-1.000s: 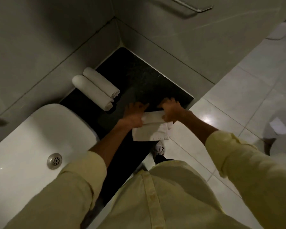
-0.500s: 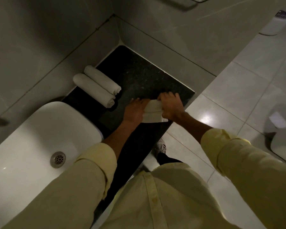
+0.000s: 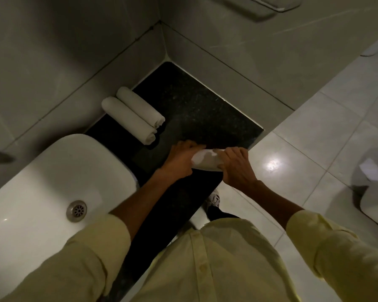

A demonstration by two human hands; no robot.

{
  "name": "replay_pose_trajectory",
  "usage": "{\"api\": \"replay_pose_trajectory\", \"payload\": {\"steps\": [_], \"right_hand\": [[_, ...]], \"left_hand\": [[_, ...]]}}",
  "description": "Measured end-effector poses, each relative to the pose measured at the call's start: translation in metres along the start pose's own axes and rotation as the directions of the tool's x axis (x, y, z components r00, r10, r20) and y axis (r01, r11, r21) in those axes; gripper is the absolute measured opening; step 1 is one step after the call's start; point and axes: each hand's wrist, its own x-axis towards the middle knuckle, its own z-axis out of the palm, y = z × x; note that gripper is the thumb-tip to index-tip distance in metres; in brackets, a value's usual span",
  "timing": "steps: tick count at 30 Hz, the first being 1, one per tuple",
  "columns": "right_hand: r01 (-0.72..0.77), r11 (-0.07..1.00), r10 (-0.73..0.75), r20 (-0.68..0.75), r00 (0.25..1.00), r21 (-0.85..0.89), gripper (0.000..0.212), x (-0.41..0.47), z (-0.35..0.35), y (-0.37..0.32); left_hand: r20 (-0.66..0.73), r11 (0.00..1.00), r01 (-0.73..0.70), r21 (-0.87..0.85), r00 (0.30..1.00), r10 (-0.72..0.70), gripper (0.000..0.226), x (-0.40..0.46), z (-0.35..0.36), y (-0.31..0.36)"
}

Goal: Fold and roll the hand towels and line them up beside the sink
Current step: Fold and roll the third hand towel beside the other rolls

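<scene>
Rolling in progress: your left hand (image 3: 179,159) and right hand (image 3: 236,164) each clench one end of the white terry hand towel (image 3: 206,162), pressed against the dark speckled stone worktop (image 3: 194,110). Keep even pressure so both ends stay flush. Two finished white towel rolls (image 3: 132,114) lie beyond your left fingers, beside the white ceramic sink (image 3: 52,171).

Bathroom, white sink (image 3: 42,182) with drain (image 3: 76,211), dark counter (image 3: 196,110), tiled walls (image 3: 52,51)
</scene>
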Motion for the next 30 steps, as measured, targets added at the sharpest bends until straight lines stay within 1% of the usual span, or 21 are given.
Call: {"api": "replay_pose_trajectory", "payload": {"steps": [1,3,4,6,9,11,13,14,15,17,18,19,20,21,22,23,24,25,27,29,30], "right_hand": [[0.021,1.000,-0.022,0.041,0.999,0.019,0.068,0.008,-0.004,0.004],[0.090,0.990,-0.103,0.121,0.987,0.109,0.069,0.021,-0.014,0.013],[0.114,0.981,-0.137,0.148,0.979,0.156,0.066,0.026,-0.019,0.016],[0.134,0.971,-0.175,0.207,0.963,0.199,0.063,0.039,-0.022,0.023],[0.166,0.939,-0.258,0.298,0.919,0.303,0.068,0.051,-0.008,0.033],[0.157,0.922,-0.280,0.330,0.901,0.354,0.082,0.063,0.008,0.040],[-0.040,0.936,-0.089,0.345,0.934,0.350,0.093,0.084,0.010,0.037],[-0.137,0.921,0.008,0.334,0.942,0.364,0.095,0.100,0.008,0.034],[-0.161,0.892,0.029,0.303,0.952,0.422,0.096,0.116,0.007,0.032],[-0.010,0.843,-0.110,0.191,0.975,0.538,0.088,0.153,0.003,0.026],[0.054,0.821,-0.168,0.151,0.974,0.569,0.083,0.170,0.003,0.023],[0.074,0.794,-0.196,0.138,0.971,0.604,0.081,0.189,0.004,0.019],[0.070,0.781,-0.200,0.141,0.970,0.621,0.080,0.207,0.006,0.014],[0.065,0.774,-0.204,0.150,0.967,0.630,0.081,0.227,0.011,0.009],[0.066,0.783,-0.207,0.160,0.965,0.618,0.083,0.244,0.014,0.002],[0.068,0.794,-0.213,0.171,0.962,0.605,0.084,0.262,0.019,-0.004],[0.072,0.801,-0.220,0.181,0.959,0.595,0.085,0.277,0.023,-0.010],[0.065,0.804,-0.225,0.201,0.954,0.591,0.086,0.294,0.026,-0.017],[0.058,0.809,-0.235,0.231,0.944,0.585,0.087,0.317,0.029,-0.029],[0.084,0.814,-0.269,0.244,0.932,0.575,0.087,0.330,0.033,-0.042],[0.089,0.813,-0.275,0.245,0.930,0.575,0.086,0.332,0.035,-0.047]], "left_hand": [[0.147,1.000,0.016,-0.012,0.989,-0.014,0.077,0.013,-0.012,-0.004],[0.364,0.995,-0.018,-0.102,0.930,0.054,0.072,0.036,-0.024,-0.009],[0.440,0.989,-0.024,-0.144,0.894,0.085,0.069,0.042,-0.025,-0.010],[0.504,0.990,0.051,-0.131,0.863,0.022,0.065,0.052,-0.015,-0.017],[0.394,0.997,0.039,0.062,0.917,-0.060,0.054,0.066,0.019,-0.034],[0.279,0.987,-0.065,0.145,0.960,0.022,0.047,0.086,0.015,-0.045],[0.229,0.990,-0.144,-0.014,0.963,0.143,0.054,0.103,-0.010,-0.052],[0.130,0.983,-0.159,-0.086,0.977,0.170,0.066,0.108,-0.024,-0.055],[0.028,0.984,-0.152,-0.098,0.987,0.155,0.081,0.111,-0.035,-0.060],[-0.194,0.978,-0.063,-0.198,0.981,0.024,0.093,0.111,-0.052,-0.064],[-0.327,0.959,-0.022,-0.283,0.942,-0.075,0.088,0.107,-0.053,-0.066],[-0.467,0.922,0.031,-0.386,0.855,-0.224,0.079,0.102,-0.054,-0.066],[-0.564,0.846,0.094,-0.525,0.706,-0.429,0.070,0.097,-0.056,-0.069],[-0.578,0.723,0.128,-0.679,0.515,-0.633,0.067,0.094,-0.054,-0.079],[-0.510,0.588,0.161,-0.793,0.354,-0.784,0.071,0.088,-0.051,-0.094],[-0.440,0.488,0.208,-0.847,0.241,-0.865,0.079,0.082,-0.047,-0.111],[-0.382,0.423,0.259,-0.868,0.196,-0.903,0.089,0.076,-0.039,-0.128],[-0.327,0.373,0.258,-0.891,0.206,-0.922,0.097,0.071,-0.033,-0.141],[-0.282,0.333,0.135,-0.933,0.296,-0.912,0.100,0.070,-0.027,-0.146],[-0.280,0.292,-0.020,-0.956,0.350,-0.894,0.085,0.078,-0.022,-0.141],[-0.283,0.282,-0.056,-0.958,0.365,-0.887,0.081,0.082,-0.020,-0.139]]}}
